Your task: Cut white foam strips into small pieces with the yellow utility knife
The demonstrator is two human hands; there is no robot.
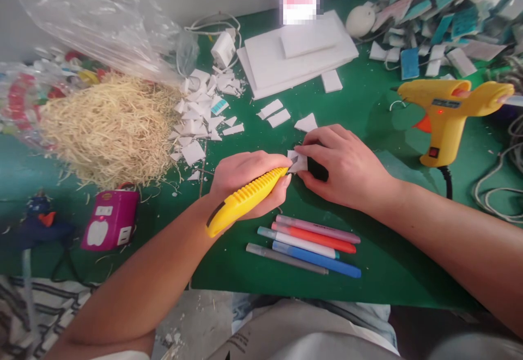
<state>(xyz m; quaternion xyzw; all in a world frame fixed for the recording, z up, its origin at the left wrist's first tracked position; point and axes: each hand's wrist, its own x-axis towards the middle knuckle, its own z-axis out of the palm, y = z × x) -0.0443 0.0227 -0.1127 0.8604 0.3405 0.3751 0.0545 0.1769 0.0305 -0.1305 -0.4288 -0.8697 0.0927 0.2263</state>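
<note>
My left hand is closed around a yellow utility knife, its blade end pointing right at a small white foam piece. The fingertips of my right hand grip the right side of that foam piece on the green table, thumb below and fingers above. Part of the foam is hidden by the fingers. Just beyond my right hand lies another white foam scrap. Two narrow foam strips lie up and to the left. Several capped markers rest side by side in front of my hands.
A yellow glue gun with a lit red light stands at right, its cord trailing down. White foam sheets are stacked at the back. Foam scraps, a straw-like heap and a magenta power adapter are at left.
</note>
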